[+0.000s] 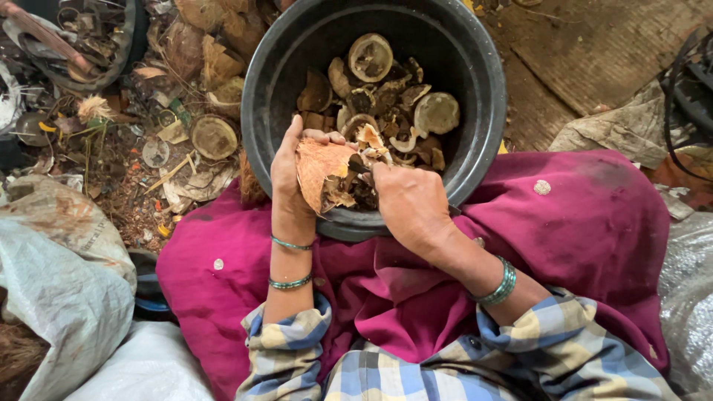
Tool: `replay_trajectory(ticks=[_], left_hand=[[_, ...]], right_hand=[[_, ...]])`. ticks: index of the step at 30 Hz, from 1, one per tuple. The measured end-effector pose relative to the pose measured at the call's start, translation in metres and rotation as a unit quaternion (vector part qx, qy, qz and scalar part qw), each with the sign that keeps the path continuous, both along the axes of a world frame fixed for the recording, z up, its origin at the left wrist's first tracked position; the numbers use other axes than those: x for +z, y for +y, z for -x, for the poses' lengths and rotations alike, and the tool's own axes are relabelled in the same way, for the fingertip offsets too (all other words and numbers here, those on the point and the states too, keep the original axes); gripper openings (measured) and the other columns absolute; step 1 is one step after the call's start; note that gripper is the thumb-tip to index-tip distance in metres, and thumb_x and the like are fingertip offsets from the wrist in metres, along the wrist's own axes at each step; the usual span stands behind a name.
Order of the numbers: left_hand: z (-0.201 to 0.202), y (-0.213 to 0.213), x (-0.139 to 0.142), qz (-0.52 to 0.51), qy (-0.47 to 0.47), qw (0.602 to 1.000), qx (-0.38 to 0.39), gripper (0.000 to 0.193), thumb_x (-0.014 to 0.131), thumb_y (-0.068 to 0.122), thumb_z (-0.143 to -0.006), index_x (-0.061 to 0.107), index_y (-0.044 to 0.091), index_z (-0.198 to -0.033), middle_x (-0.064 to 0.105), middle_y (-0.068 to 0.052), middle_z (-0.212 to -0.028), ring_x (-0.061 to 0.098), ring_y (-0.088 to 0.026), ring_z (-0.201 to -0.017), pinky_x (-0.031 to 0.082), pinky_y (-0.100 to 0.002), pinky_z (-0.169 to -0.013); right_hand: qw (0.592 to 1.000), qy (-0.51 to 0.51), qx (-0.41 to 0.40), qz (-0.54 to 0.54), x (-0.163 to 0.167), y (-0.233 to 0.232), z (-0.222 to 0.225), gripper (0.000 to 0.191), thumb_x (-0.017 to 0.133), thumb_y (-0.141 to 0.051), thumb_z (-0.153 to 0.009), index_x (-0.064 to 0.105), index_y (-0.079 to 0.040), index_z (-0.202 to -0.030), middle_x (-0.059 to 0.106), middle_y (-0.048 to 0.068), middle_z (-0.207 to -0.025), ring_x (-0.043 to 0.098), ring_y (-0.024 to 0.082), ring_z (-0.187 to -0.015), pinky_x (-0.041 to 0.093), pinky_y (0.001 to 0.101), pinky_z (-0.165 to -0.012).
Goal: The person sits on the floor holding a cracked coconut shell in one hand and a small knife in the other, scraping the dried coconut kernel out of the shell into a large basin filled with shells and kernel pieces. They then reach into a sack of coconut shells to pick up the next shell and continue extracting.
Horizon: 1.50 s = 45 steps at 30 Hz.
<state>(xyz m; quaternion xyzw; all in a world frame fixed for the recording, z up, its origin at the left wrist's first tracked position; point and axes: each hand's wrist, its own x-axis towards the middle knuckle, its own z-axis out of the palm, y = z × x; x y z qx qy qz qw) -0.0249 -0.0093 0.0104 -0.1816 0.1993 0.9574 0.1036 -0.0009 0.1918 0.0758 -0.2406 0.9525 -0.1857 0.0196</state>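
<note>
Holding a piece of coconut shell (319,172) over the near rim of the black basin (483,89), the left hand (286,178) has its grip closed around the orange-brown husk side, thumb on the outside. The right hand (408,202) is just beside the shell, on its inner side, and its grip is closed too; it seems to hold a small tool or a piece of the shell, but the fingers hide it, so I cannot tell what. The basin rests on the lap, on a magenta cloth (594,223), and inside it lie many coconut pieces (394,96), some round halves and some dark fragments.

I think the risk is a slip: the shell is curved and hard, and if the right hand pushes toward the left palm, it could hurt the fingers. The basin is only supported by the knees, so a strong pull may tilt it and spill the pieces.

Left of the basin, the ground (141,186) is bare earth covered with husk scraps and fibres. Further left of the basin are grey sacks (59,289). Right of the basin lies a worn mat (594,44). The place looks like an outdoor yard.
</note>
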Motion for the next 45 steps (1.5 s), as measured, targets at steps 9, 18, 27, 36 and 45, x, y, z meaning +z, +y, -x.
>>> replay_trajectory(ticks=[9,18,27,36,45], left_hand=[[0.001,-0.003,-0.014,0.020,-0.012,0.999,0.029,0.054,0.051,0.043,-0.109,0.067,-0.003,-0.086,0.071,-0.024,-0.093,0.070,-0.038,-0.092,0.060,-0.048,-0.089],[0.001,0.000,-0.013,0.047,-0.008,0.999,0.021,0.061,0.046,0.049,-0.108,0.065,-0.003,-0.082,0.070,-0.024,-0.091,0.070,-0.038,-0.088,0.061,-0.050,-0.086],[0.000,0.002,-0.011,0.030,-0.004,1.000,-0.006,0.065,0.043,0.052,-0.107,0.065,-0.004,-0.084,0.070,-0.025,-0.093,0.072,-0.040,-0.090,0.062,-0.051,-0.087],[0.007,0.000,-0.026,0.067,-0.009,0.998,-0.011,0.069,0.040,0.059,-0.107,0.064,-0.005,-0.110,0.071,-0.027,-0.104,0.072,-0.039,-0.094,0.061,-0.049,-0.087],[0.001,0.006,0.007,-0.031,0.022,0.999,0.013,0.060,0.050,0.052,-0.105,0.057,0.000,-0.135,0.063,-0.020,-0.135,0.065,-0.031,-0.123,0.057,-0.046,-0.106]], right_hand=[[0.998,-0.033,0.032,0.045,0.004,0.013,0.022,0.012,0.061,-0.015,-0.088,0.068,-0.006,-0.084,0.068,0.021,-0.070,0.068,0.042,-0.069,0.052,0.0536,-0.061],[0.995,-0.051,0.037,0.082,-0.002,0.019,0.028,0.017,0.060,-0.010,-0.085,0.075,-0.008,-0.092,0.066,0.023,-0.072,0.068,0.042,-0.073,0.051,0.0541,-0.065],[0.993,-0.079,0.064,0.065,0.005,0.019,0.035,0.019,0.066,-0.025,-0.091,0.075,-0.008,-0.088,0.068,0.020,-0.072,0.068,0.041,-0.073,0.050,0.0537,-0.064],[0.995,-0.079,0.012,0.061,-0.005,0.015,0.032,0.015,0.067,-0.022,-0.090,0.075,-0.009,-0.093,0.069,0.021,-0.075,0.068,0.041,-0.075,0.051,0.0536,-0.066],[0.993,-0.030,-0.039,0.109,-0.012,0.014,0.030,0.025,0.065,-0.026,-0.097,0.068,-0.004,-0.086,0.069,0.021,-0.075,0.069,0.043,-0.074,0.052,0.0534,-0.065]])
